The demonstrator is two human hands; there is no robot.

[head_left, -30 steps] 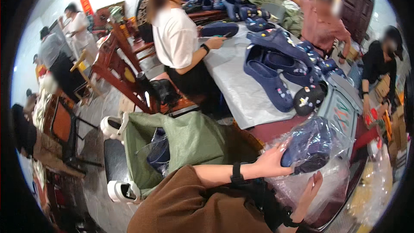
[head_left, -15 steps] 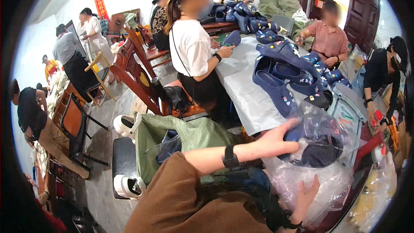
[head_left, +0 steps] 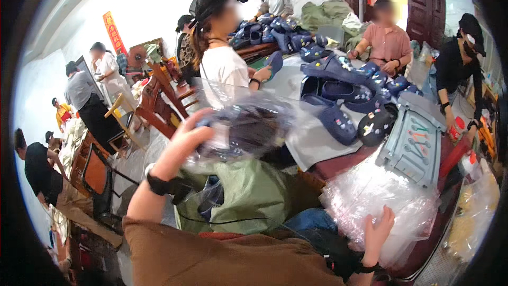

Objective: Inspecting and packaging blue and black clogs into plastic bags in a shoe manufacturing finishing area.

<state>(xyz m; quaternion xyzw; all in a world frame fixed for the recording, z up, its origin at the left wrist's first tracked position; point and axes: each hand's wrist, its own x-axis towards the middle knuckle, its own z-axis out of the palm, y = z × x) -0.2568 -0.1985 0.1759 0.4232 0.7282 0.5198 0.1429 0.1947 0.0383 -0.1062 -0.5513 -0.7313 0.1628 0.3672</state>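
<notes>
Bagged shoe swung left, away from the table.
Left hand point(head_left: 182, 145), fingers pinching the bag point(head_left: 248, 127), now holds it above the green sack point(head_left: 248, 196); right hand point(head_left: 378, 233), fingers spread, presses the bag pile point(head_left: 386, 196).

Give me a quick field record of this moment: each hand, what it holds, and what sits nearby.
left hand: raised, gripping a clear bag with dark blue clogs inside
right hand: resting on a pile of clear plastic bags
below the bag: open green sack
table: more dark blue clogs, grey tray
others: several people working around the table
</notes>
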